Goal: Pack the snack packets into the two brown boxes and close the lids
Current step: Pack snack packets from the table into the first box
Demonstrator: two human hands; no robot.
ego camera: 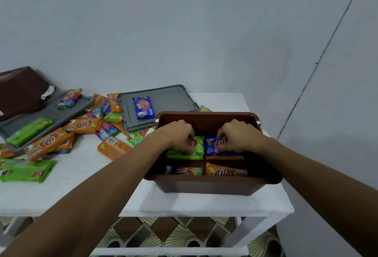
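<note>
Packing the box [204,187], left grip [180,135] pinches a green packet [199,146], right grip [235,136] a blue packet [210,145]; next, probably release and fetch more.

A white counter [184,201] stands against a pale wall [184,31]; patterned floor tiles [163,234] show at 6 o'clock.

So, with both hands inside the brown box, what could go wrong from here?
The flat grey plastic lid behind the brown plastic box carries a blue snack packet; lifting it may tip that off.
The green top packet in the left hand's grip and the blue top packet in the right hand's already lie on others; more layers might block the lid.
Loose orange packets crowd the white table; a reaching arm could sweep some off.
</note>
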